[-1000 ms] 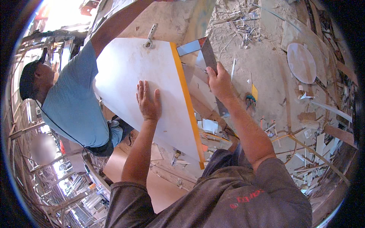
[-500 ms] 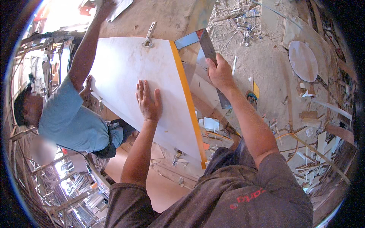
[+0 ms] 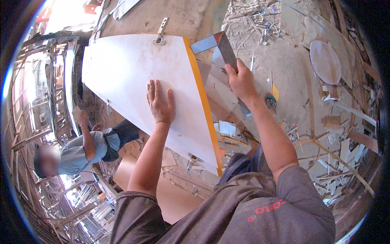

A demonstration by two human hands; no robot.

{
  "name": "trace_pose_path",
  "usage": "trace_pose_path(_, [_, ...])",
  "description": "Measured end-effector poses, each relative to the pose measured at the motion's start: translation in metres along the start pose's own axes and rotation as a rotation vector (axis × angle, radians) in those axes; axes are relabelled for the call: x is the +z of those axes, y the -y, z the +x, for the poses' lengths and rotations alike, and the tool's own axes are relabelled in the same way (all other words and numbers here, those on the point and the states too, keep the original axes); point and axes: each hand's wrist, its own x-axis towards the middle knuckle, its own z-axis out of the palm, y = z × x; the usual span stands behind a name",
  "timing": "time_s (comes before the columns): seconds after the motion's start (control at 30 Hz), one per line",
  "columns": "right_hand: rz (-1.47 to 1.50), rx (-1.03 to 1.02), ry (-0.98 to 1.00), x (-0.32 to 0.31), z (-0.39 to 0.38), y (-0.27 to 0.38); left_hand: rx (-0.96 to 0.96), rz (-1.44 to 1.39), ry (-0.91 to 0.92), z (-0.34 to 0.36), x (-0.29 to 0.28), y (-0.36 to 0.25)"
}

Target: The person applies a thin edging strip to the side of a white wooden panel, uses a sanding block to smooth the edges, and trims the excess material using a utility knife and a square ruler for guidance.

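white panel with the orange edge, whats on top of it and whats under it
On the white panel the left hand lies flat; a metal hinge sits at its top edge. The floor directly beneath is covered.

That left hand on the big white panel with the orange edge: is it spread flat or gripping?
Spread flat. The left hand lies palm-down on the big white panel, fingers straight and slightly apart, none curled over its orange edge.

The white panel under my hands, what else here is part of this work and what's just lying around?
In use:
- white panel with orange edge, left hand flat on it
- metal strip, gripped by right hand
- metal bracket on the panel's top edge

Lying about:
- round board
- wood offcuts
- brown board below
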Motion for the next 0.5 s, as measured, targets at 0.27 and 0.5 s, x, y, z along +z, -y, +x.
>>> trace_pose_path(0.27, [-0.139,-0.047,0.018,-0.005,-0.026,-0.007,0.002,0.006,-0.007,0.002,0.002,0.000])
trace_pose_path(0.5, [-0.092,-0.040,-0.038,-0.002,-0.032,-0.009,-0.005,-0.008,-0.003,0.001,0.001,0.000])
